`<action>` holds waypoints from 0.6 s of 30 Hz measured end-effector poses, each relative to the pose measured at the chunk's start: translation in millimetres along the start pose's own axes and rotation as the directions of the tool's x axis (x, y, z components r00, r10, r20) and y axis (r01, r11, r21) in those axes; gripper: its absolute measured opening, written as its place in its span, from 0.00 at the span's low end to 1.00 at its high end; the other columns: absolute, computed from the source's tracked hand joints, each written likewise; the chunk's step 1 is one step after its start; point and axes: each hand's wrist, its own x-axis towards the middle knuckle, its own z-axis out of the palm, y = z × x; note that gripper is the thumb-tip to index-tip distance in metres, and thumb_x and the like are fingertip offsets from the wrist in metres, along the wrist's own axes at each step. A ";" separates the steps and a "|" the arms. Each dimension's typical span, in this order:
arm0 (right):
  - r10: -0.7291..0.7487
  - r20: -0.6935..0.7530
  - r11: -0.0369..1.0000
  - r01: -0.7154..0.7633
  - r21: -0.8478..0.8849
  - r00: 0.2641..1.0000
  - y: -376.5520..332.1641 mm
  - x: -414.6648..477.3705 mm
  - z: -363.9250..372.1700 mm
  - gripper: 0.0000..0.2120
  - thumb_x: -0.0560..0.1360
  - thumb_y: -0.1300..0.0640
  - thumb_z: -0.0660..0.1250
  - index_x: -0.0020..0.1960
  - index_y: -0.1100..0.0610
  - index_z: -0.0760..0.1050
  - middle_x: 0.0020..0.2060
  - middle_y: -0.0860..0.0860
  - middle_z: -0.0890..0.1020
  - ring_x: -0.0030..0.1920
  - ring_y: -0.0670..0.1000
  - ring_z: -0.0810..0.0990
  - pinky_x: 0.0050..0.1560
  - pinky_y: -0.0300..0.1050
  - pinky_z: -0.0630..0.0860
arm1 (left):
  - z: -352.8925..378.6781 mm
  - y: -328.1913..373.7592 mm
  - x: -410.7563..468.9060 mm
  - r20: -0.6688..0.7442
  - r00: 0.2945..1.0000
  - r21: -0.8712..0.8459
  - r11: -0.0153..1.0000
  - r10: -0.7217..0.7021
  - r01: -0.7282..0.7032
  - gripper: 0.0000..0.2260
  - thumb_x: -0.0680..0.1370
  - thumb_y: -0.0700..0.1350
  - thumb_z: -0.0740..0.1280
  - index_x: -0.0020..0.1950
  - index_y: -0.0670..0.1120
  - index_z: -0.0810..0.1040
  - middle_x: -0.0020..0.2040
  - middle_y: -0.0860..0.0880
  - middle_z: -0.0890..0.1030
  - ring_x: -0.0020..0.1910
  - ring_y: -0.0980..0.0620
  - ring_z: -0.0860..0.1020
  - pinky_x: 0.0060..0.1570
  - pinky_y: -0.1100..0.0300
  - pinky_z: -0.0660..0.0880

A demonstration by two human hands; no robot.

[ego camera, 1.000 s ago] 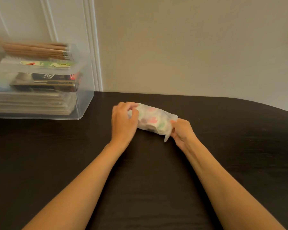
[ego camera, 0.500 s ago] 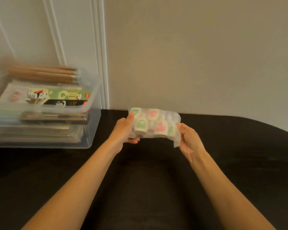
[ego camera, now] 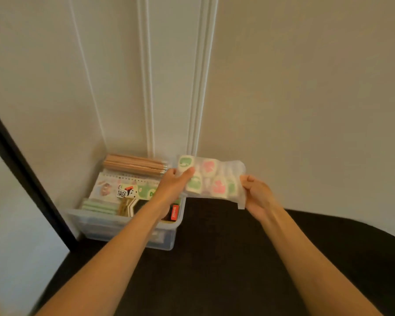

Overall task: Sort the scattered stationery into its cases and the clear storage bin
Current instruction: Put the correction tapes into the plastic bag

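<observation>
Both hands hold a frosted plastic pouch (ego camera: 211,177) in the air by its ends: left hand (ego camera: 175,185) gripping one end, right hand (ego camera: 257,195) pinching the other. Green and pink printed rolls show through it. It hangs just right of the clear storage bin (ego camera: 123,226), above the dark table (ego camera: 214,258).

Head camera looks forward and down, close over the table (ego camera: 214,258).

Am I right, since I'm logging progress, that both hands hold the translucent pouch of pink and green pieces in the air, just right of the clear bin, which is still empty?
Not quite: the clear bin is not empty. The head view shows wooden pencils, a notebook and packets inside it. The rest stands: the left hand and right hand hold the pouch in the air, just right of the bin.
</observation>
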 end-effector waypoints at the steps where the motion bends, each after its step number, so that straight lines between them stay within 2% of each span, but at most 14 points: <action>1: 0.013 0.010 1.000 -0.012 -0.019 1.000 -1.5 2.7 11.4 0.14 0.80 0.66 0.52 0.38 0.60 0.70 0.40 0.56 0.77 0.41 0.53 0.77 0.46 0.50 0.75 | -11.4 2.8 2.7 0.000 1.000 -0.007 1.000 -0.006 0.006 0.19 0.77 0.53 0.64 0.63 0.44 0.71 0.57 0.48 0.79 0.54 0.50 0.78 0.44 0.60 0.71; 2: 0.028 0.022 0.999 -0.028 -0.041 0.999 -1.3 5.2 24.8 0.14 0.80 0.67 0.53 0.38 0.61 0.69 0.40 0.56 0.77 0.41 0.53 0.77 0.47 0.50 0.75 | -24.2 3.7 6.2 -0.014 1.000 -0.010 1.000 -0.018 0.018 0.18 0.77 0.52 0.65 0.63 0.45 0.72 0.57 0.48 0.79 0.54 0.50 0.78 0.46 0.59 0.71; 6: 0.125 0.069 0.990 -0.120 -0.075 0.990 20.4 21.2 77.1 0.12 0.80 0.68 0.53 0.41 0.61 0.71 0.43 0.57 0.77 0.44 0.53 0.77 0.52 0.51 0.76 | -72.1 0.7 22.2 -0.087 0.992 -0.074 0.994 -0.087 0.081 0.16 0.77 0.49 0.65 0.62 0.44 0.73 0.55 0.46 0.81 0.49 0.49 0.80 0.41 0.59 0.76; 9: 0.197 0.105 0.980 -0.194 -0.037 0.975 40.9 31.9 105.9 0.12 0.80 0.69 0.53 0.42 0.62 0.71 0.43 0.57 0.77 0.44 0.53 0.78 0.47 0.47 0.77 | -97.5 -4.9 35.9 -0.152 0.984 -0.060 0.995 -0.093 0.085 0.17 0.77 0.49 0.66 0.62 0.43 0.72 0.53 0.45 0.81 0.47 0.48 0.81 0.39 0.57 0.78; 11: 0.233 0.108 0.972 -0.231 -0.032 0.966 52.8 37.6 119.9 0.13 0.79 0.71 0.52 0.41 0.62 0.70 0.41 0.57 0.76 0.42 0.52 0.77 0.45 0.46 0.76 | -109.6 -9.9 43.0 -0.181 0.978 -0.031 0.995 -0.100 0.096 0.18 0.76 0.51 0.66 0.61 0.43 0.71 0.53 0.45 0.81 0.47 0.47 0.81 0.42 0.54 0.79; 15: 0.280 0.120 0.957 -0.267 -0.114 0.953 69.7 41.2 131.5 0.14 0.78 0.73 0.52 0.38 0.62 0.69 0.40 0.56 0.75 0.41 0.51 0.76 0.53 0.47 0.75 | -123.0 -29.9 51.3 -0.200 0.968 0.022 0.987 -0.151 0.159 0.21 0.75 0.56 0.65 0.62 0.46 0.69 0.55 0.45 0.80 0.49 0.46 0.81 0.49 0.47 0.79; 18: 0.301 0.181 0.932 -0.248 -0.265 0.936 69.7 41.0 130.6 0.15 0.76 0.75 0.52 0.40 0.61 0.71 0.41 0.55 0.76 0.42 0.50 0.76 0.47 0.43 0.76 | -124.2 -43.2 52.3 -0.217 0.962 0.112 0.975 -0.166 0.193 0.23 0.77 0.57 0.61 0.69 0.49 0.64 0.64 0.44 0.74 0.58 0.43 0.76 0.56 0.48 0.74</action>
